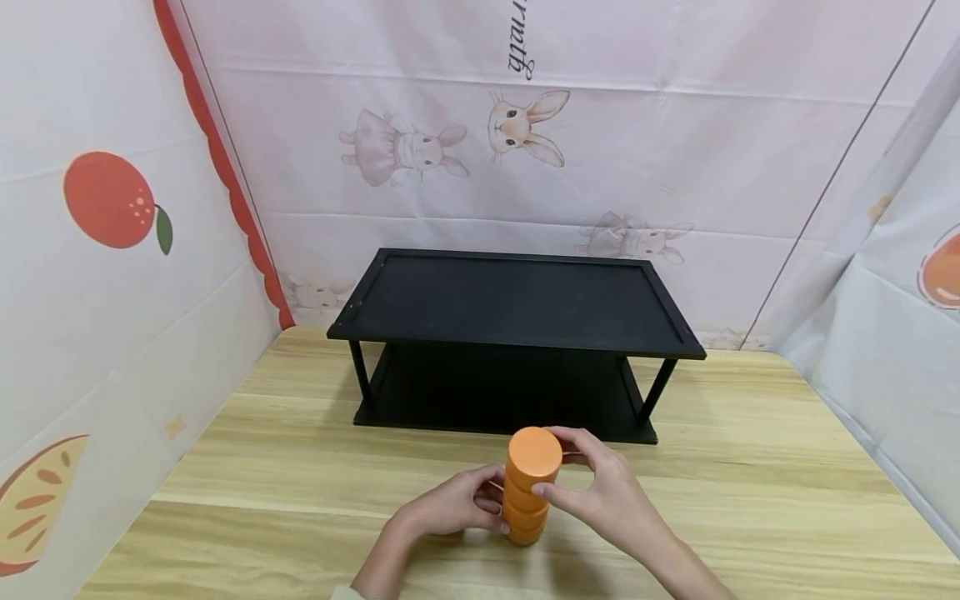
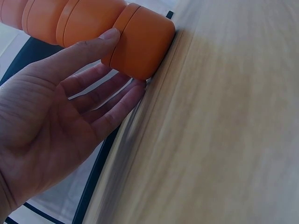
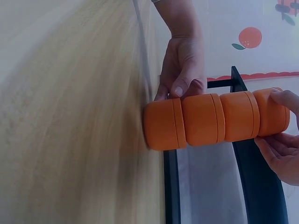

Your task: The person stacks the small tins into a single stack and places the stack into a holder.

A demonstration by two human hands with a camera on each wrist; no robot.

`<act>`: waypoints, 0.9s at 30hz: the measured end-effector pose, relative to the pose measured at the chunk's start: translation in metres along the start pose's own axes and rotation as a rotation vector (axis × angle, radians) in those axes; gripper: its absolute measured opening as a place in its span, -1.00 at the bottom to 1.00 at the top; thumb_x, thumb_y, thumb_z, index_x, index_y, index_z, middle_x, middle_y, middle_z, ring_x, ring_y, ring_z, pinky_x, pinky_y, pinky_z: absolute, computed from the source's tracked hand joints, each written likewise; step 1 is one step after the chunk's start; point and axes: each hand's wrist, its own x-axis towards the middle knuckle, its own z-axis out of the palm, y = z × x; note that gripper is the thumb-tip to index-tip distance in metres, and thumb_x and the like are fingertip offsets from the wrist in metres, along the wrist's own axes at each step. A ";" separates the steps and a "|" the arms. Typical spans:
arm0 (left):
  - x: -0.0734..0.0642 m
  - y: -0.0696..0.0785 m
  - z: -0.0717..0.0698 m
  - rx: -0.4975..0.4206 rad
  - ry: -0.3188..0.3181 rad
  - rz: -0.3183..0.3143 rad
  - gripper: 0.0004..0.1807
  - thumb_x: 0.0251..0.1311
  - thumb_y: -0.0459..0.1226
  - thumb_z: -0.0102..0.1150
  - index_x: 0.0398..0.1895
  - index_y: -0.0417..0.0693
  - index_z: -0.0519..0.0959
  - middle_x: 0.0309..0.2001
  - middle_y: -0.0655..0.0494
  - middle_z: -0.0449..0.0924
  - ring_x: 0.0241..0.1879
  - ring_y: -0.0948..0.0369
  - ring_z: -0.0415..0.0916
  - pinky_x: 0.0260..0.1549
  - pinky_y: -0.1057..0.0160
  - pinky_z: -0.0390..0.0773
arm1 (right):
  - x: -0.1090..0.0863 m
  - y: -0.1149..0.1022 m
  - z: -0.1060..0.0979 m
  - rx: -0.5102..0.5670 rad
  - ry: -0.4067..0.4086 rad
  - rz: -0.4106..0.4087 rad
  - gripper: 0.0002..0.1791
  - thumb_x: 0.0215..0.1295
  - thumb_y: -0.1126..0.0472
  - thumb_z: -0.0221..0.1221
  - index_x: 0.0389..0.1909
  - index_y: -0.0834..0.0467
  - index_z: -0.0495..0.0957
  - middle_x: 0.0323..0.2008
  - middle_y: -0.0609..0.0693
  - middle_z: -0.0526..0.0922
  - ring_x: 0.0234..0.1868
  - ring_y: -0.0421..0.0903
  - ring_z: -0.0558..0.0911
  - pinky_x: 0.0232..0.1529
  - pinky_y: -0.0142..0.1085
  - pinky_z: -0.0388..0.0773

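Several small orange round jars (image 1: 525, 507) stand upright in one column on the wooden table, in front of the black rack. Each jar has a seam line near one end, as the right wrist view shows. The person's right hand (image 1: 606, 490) pinches the top jar (image 3: 272, 112) between thumb and fingers. Low on the column, the left hand (image 1: 459, 502) holds the bottom jar (image 2: 145, 42), its thumb at the seam and its fingers on the far side. The bottom jar sits on the tabletop.
Behind the column is a black two-tier rack (image 1: 517, 302) with posts at its corners. The light wooden table (image 1: 285, 467) spreads around both hands. A cloth with printed rabbits (image 1: 517, 125) hangs at the back, and fruit-printed cloth (image 1: 112, 333) covers the sides.
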 end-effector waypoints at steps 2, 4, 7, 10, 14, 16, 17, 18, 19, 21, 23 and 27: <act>0.000 0.000 0.000 0.001 -0.001 0.002 -0.55 -0.01 -0.45 0.31 -0.02 -0.14 0.42 -0.07 0.09 0.45 -0.04 0.19 0.46 -0.09 0.32 0.49 | 0.000 0.000 0.000 0.001 -0.002 0.012 -0.38 -0.12 0.10 0.44 0.03 0.05 0.46 -0.10 -0.20 0.54 -0.15 -0.24 0.54 -0.09 -0.21 0.53; 0.001 -0.001 -0.001 0.000 -0.001 0.003 -0.55 -0.01 -0.45 0.31 -0.01 -0.14 0.42 -0.06 0.09 0.45 -0.04 0.19 0.46 -0.09 0.32 0.49 | 0.000 0.000 0.000 0.003 -0.009 0.026 -0.38 -0.11 0.08 0.43 0.04 0.04 0.46 -0.09 -0.21 0.54 -0.14 -0.25 0.54 -0.08 -0.23 0.52; 0.001 -0.002 -0.001 0.000 -0.001 0.000 -0.55 0.00 -0.44 0.31 -0.01 -0.14 0.42 -0.06 0.09 0.45 -0.04 0.19 0.46 -0.09 0.31 0.49 | 0.000 0.001 0.001 0.008 -0.019 0.040 -0.39 -0.10 0.05 0.42 0.04 0.02 0.46 -0.08 -0.21 0.53 -0.13 -0.25 0.53 -0.07 -0.26 0.51; 0.002 -0.002 -0.002 0.001 -0.002 -0.004 -0.54 0.00 -0.44 0.31 0.00 -0.14 0.42 -0.06 0.10 0.45 -0.04 0.19 0.46 -0.09 0.32 0.49 | 0.001 0.001 0.001 0.005 -0.023 0.040 -0.39 -0.09 0.02 0.41 0.04 0.02 0.45 -0.08 -0.21 0.53 -0.13 -0.24 0.53 -0.06 -0.26 0.51; 0.002 -0.003 -0.002 0.001 -0.003 -0.004 -0.54 0.00 -0.44 0.31 0.00 -0.13 0.42 -0.05 0.09 0.44 -0.05 0.19 0.46 -0.09 0.32 0.49 | 0.000 0.001 0.001 0.005 -0.025 0.031 -0.38 -0.08 0.02 0.41 0.05 0.04 0.45 -0.08 -0.19 0.53 -0.13 -0.24 0.53 -0.07 -0.24 0.51; 0.001 -0.002 -0.002 0.001 -0.002 -0.006 -0.54 0.00 -0.44 0.31 0.01 -0.13 0.42 -0.05 0.09 0.44 -0.05 0.19 0.46 -0.09 0.32 0.49 | 0.000 0.001 0.001 0.009 -0.026 0.033 -0.38 -0.09 0.03 0.41 0.05 0.04 0.45 -0.08 -0.20 0.53 -0.13 -0.24 0.53 -0.07 -0.22 0.52; 0.001 -0.002 -0.002 0.001 -0.001 -0.006 -0.54 0.00 -0.44 0.31 0.01 -0.13 0.42 -0.05 0.09 0.44 -0.04 0.19 0.46 -0.09 0.32 0.49 | 0.001 0.001 0.001 0.008 -0.026 0.035 -0.38 -0.09 0.03 0.41 0.05 0.04 0.45 -0.08 -0.20 0.53 -0.13 -0.24 0.53 -0.07 -0.22 0.52; 0.001 -0.002 -0.002 0.001 0.000 -0.008 -0.54 0.00 -0.44 0.31 0.01 -0.13 0.42 -0.05 0.09 0.44 -0.04 0.19 0.46 -0.09 0.32 0.49 | 0.001 0.002 0.002 0.008 -0.026 0.037 -0.38 -0.09 0.03 0.41 0.05 0.04 0.45 -0.09 -0.20 0.53 -0.14 -0.24 0.53 -0.07 -0.21 0.52; 0.001 -0.002 -0.002 0.002 0.001 -0.009 -0.54 -0.01 -0.44 0.31 0.00 -0.13 0.42 -0.05 0.09 0.44 -0.04 0.19 0.46 -0.09 0.32 0.49 | 0.001 0.002 0.002 0.007 -0.025 0.039 -0.38 -0.09 0.03 0.41 0.05 0.03 0.45 -0.09 -0.21 0.53 -0.14 -0.24 0.53 -0.07 -0.22 0.52; 0.001 -0.002 -0.001 0.004 0.004 -0.012 -0.53 -0.01 -0.44 0.32 0.00 -0.13 0.42 -0.05 0.09 0.45 -0.04 0.19 0.46 -0.09 0.32 0.49 | 0.001 0.002 0.002 0.002 -0.025 0.040 -0.37 -0.09 0.03 0.41 0.06 0.03 0.45 -0.09 -0.22 0.53 -0.14 -0.25 0.53 -0.07 -0.23 0.52; 0.001 -0.001 -0.001 0.004 0.007 -0.013 -0.54 -0.01 -0.44 0.32 0.00 -0.13 0.42 -0.05 0.09 0.45 -0.05 0.19 0.46 -0.09 0.32 0.49 | 0.001 0.002 0.002 -0.006 -0.024 0.039 -0.38 -0.09 0.02 0.41 0.06 0.03 0.45 -0.08 -0.22 0.53 -0.14 -0.25 0.53 -0.08 -0.26 0.52; 0.001 -0.001 -0.001 0.002 0.006 -0.016 -0.54 -0.01 -0.44 0.32 0.00 -0.13 0.42 -0.05 0.09 0.45 -0.05 0.19 0.46 -0.09 0.32 0.49 | 0.001 0.002 0.002 -0.009 -0.025 0.038 -0.38 -0.08 0.02 0.41 0.06 0.03 0.45 -0.08 -0.22 0.53 -0.14 -0.25 0.53 -0.08 -0.28 0.51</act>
